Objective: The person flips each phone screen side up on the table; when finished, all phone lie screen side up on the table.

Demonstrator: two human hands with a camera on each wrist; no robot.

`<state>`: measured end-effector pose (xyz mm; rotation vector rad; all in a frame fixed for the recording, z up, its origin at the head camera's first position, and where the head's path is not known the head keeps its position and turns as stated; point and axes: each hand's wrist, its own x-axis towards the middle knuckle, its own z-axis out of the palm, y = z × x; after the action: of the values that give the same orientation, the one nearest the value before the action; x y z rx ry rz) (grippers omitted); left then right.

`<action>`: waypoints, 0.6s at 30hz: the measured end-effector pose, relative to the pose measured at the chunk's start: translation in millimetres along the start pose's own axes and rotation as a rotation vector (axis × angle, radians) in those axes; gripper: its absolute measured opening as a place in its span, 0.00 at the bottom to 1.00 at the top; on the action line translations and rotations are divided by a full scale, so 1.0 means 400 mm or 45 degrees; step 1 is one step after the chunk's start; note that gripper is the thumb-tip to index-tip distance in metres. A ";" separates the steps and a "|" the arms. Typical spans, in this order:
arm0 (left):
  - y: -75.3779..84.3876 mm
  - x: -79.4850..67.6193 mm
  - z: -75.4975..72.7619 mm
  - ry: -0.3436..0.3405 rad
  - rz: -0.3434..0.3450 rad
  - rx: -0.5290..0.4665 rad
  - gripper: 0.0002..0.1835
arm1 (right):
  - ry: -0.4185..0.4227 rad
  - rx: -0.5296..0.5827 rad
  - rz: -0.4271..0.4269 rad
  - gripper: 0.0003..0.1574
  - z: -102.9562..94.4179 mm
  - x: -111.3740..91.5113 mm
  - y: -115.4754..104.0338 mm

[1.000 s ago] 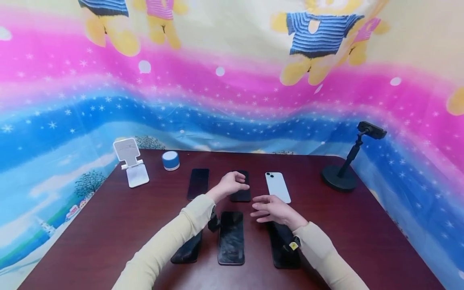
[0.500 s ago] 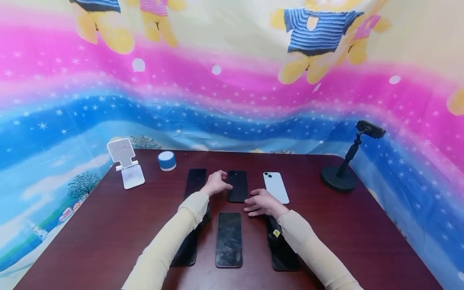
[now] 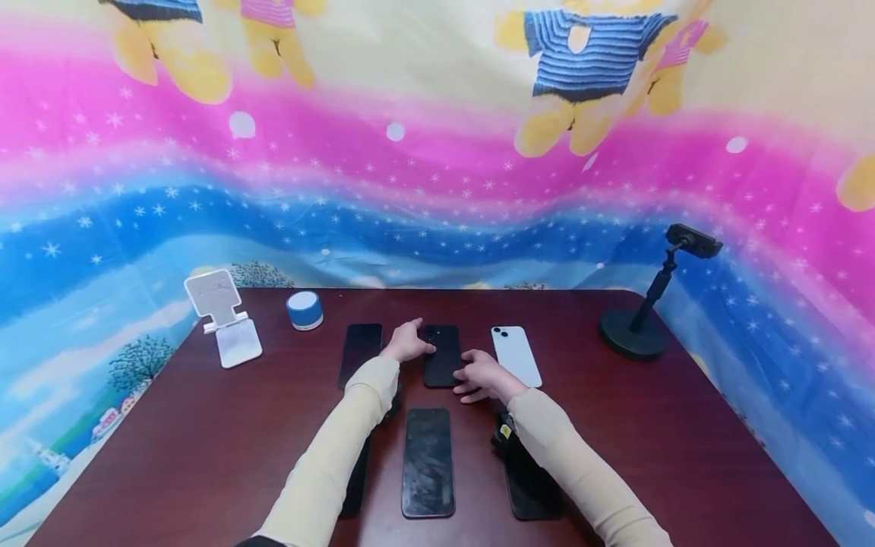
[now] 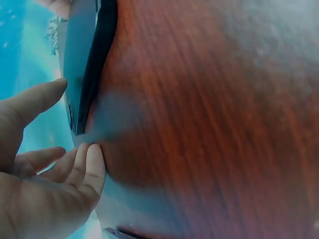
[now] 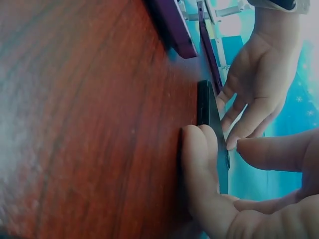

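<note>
Phone (image 3: 444,365) between wide-spread left hand (image 3: 406,342) and loosely parted right hand (image 3: 484,377), contact unclear.

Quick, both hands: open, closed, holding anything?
Left hand: open, at the left edge of the back-row middle phone, not gripping.
Right hand: open, at that phone's right edge, not gripping.

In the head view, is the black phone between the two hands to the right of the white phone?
No, the black phone lies left of the white phone in that view.
</note>
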<state>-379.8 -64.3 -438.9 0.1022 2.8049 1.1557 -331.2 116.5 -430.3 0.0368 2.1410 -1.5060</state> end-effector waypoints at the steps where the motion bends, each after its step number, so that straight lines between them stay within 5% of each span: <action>1: 0.004 0.003 0.002 -0.004 0.007 0.009 0.41 | 0.003 -0.001 -0.003 0.37 -0.003 0.002 -0.001; 8: -0.009 -0.002 0.028 0.003 0.018 0.055 0.37 | -0.054 -0.009 0.038 0.38 0.000 0.003 0.007; 18: -0.004 -0.009 0.001 0.042 -0.037 -0.194 0.31 | -0.016 -0.072 0.019 0.42 0.012 -0.003 -0.010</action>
<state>-376.0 -65.4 -440.0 0.0302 2.7243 1.3712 -329.5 111.2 -427.5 0.0227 2.1678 -1.4327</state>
